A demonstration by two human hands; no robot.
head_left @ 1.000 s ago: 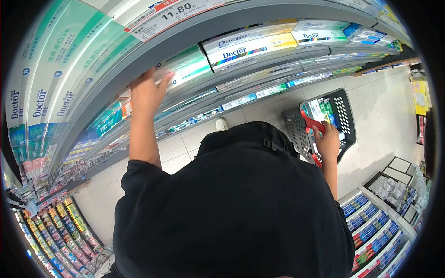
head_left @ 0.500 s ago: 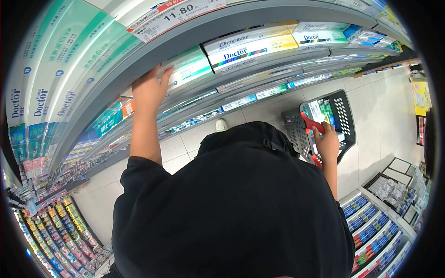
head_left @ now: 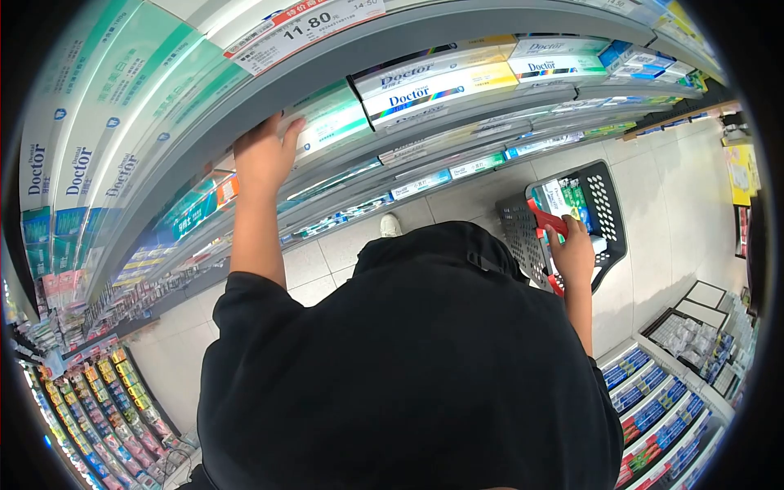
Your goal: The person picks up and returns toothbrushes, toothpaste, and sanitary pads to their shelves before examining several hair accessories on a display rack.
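My left hand [head_left: 265, 157] reaches into a shelf of toothpaste, thumb spread apart from the fingers. The thumb lies by the left end of a green-and-white toothpaste box [head_left: 333, 124]; the fingertips are hidden under the shelf above. Right of that box sit white-and-yellow "Doctor" toothpaste boxes [head_left: 437, 84]. Low on my right side, my right hand [head_left: 575, 251] is closed around the red handle [head_left: 549, 219] of a dark grey shopping basket [head_left: 606, 204]. Inside the basket lie toothpaste boxes and a green-and-blue package [head_left: 574, 198].
A price tag [head_left: 306, 31] reading 11.80 fronts the upper shelf, with large green-and-white boxes [head_left: 90, 122] at left. Lower shelves hold more boxes [head_left: 420, 186]. Hanging goods [head_left: 106, 408] fill a rack at lower left; a stocked display [head_left: 653, 408] stands at lower right. Pale tiles [head_left: 661, 180] cover the floor.
The view has shifted very slightly. My left hand stays at the same place on the shelf, and my right hand still holds the basket's handle.
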